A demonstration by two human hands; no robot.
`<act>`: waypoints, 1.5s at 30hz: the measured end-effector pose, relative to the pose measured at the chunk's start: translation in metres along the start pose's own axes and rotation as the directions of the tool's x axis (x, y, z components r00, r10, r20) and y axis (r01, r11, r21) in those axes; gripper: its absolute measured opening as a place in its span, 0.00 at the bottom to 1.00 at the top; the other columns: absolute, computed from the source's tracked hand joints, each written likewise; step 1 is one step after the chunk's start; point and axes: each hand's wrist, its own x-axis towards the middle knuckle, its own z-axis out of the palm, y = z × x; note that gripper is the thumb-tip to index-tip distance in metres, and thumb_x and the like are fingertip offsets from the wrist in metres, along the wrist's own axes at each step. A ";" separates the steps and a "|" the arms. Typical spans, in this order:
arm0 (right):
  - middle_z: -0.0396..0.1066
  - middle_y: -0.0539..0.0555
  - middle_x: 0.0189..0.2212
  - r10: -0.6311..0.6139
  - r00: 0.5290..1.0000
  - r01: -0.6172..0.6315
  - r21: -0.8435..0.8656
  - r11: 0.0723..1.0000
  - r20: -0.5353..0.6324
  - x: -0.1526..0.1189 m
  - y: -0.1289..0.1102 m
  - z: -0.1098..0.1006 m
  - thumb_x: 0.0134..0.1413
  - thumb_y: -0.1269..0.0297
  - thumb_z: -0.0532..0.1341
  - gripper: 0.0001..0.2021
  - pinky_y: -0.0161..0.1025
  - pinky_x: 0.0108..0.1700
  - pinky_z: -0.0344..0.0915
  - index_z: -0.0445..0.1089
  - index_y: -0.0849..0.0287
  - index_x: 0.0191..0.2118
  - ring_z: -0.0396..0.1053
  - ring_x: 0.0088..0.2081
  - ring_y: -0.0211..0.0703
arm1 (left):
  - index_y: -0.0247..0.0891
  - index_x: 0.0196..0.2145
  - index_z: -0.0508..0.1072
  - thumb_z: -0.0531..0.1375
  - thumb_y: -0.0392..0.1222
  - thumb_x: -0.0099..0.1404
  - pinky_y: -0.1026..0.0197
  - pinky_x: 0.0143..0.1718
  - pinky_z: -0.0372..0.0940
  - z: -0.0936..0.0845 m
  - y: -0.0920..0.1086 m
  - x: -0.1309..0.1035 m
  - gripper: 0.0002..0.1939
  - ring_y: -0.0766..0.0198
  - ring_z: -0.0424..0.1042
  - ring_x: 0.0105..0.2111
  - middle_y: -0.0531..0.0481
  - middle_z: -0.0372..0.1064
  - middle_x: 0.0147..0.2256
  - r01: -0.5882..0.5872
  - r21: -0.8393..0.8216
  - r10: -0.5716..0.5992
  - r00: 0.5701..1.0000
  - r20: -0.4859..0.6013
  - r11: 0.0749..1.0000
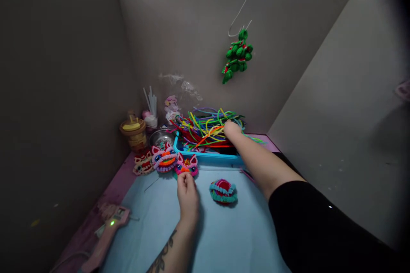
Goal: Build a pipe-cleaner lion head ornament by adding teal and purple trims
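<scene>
My right hand [232, 130] reaches into the pile of colourful pipe cleaners [205, 127] in a blue tray [211, 158]; its fingers are hidden among the stems. My left hand [187, 192] is closed at the lower edge of a pink lion-head figure [187, 164] in front of the tray. What it grips there is too small to make out. To its right lies a teal and red fuzzy piece [223, 192] on the light blue mat [230, 234]. A purple and orange head [164, 158] and a cream and red one [143, 163] sit to the left.
A pink glue gun [110, 232] with a green light lies at the left. Behind stand a lidded cup [133, 134], a metal bowl [162, 138] and white sticks [152, 104]. Green pieces [238, 55] hang from a wire on the grey back wall.
</scene>
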 end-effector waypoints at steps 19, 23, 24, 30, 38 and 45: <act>0.73 0.58 0.40 -0.531 0.806 0.548 -0.009 0.836 -0.260 -0.067 0.014 -0.042 0.55 0.72 0.54 0.12 0.35 0.45 0.61 0.73 0.62 0.41 0.69 0.42 0.43 | 0.37 0.32 0.65 0.57 0.54 0.60 0.68 0.23 0.55 -0.002 -0.004 0.005 0.16 0.72 0.56 0.20 0.58 0.57 0.23 -0.087 -0.049 0.085 0.996 -0.036 0.995; 0.73 0.56 0.40 -0.663 0.733 0.660 -0.075 0.747 -0.154 -0.083 -0.027 -0.021 0.56 0.71 0.56 0.11 0.34 0.43 0.60 0.73 0.58 0.42 0.69 0.43 0.44 | 0.38 0.34 0.63 0.55 0.54 0.62 0.68 0.22 0.53 -0.005 0.002 0.006 0.15 0.71 0.55 0.20 0.59 0.55 0.22 -0.098 -0.046 0.094 0.993 -0.065 0.994; 0.73 0.57 0.41 -0.697 0.707 0.690 -0.102 0.717 -0.118 -0.086 -0.038 -0.015 0.56 0.71 0.55 0.12 0.34 0.43 0.60 0.73 0.58 0.43 0.68 0.44 0.45 | 0.38 0.35 0.63 0.54 0.54 0.63 0.68 0.22 0.53 -0.005 0.003 0.006 0.15 0.71 0.55 0.20 0.59 0.55 0.21 -0.098 -0.047 0.094 0.992 -0.078 0.994; 0.73 0.58 0.40 -0.763 0.646 0.754 -0.194 0.628 0.040 -0.081 -0.077 0.005 0.58 0.69 0.55 0.11 0.35 0.41 0.61 0.72 0.57 0.43 0.68 0.45 0.45 | 0.39 0.35 0.64 0.50 0.49 0.66 0.66 0.25 0.55 -0.001 0.009 -0.010 0.11 0.68 0.58 0.22 0.57 0.56 0.23 -0.168 0.114 0.165 0.986 0.035 0.979; 0.72 0.63 0.38 -0.666 0.745 0.650 -0.264 0.713 0.038 -0.072 -0.083 0.002 0.55 0.71 0.55 0.11 0.39 0.39 0.63 0.74 0.62 0.39 0.70 0.42 0.51 | 0.38 0.42 0.67 0.50 0.39 0.66 0.62 0.34 0.62 0.004 0.009 -0.043 0.09 0.63 0.69 0.32 0.47 0.71 0.34 -0.559 0.230 0.351 0.737 0.577 0.796; 0.67 0.65 0.49 -0.605 0.791 0.582 -0.196 0.790 -0.088 -0.084 -0.104 -0.010 0.57 0.67 0.53 0.14 0.38 0.41 0.64 0.75 0.62 0.41 0.69 0.43 0.50 | 0.38 0.42 0.67 0.50 0.37 0.66 0.62 0.38 0.64 0.003 0.015 -0.046 0.09 0.63 0.71 0.35 0.46 0.72 0.36 -0.630 0.234 0.370 0.674 0.640 0.741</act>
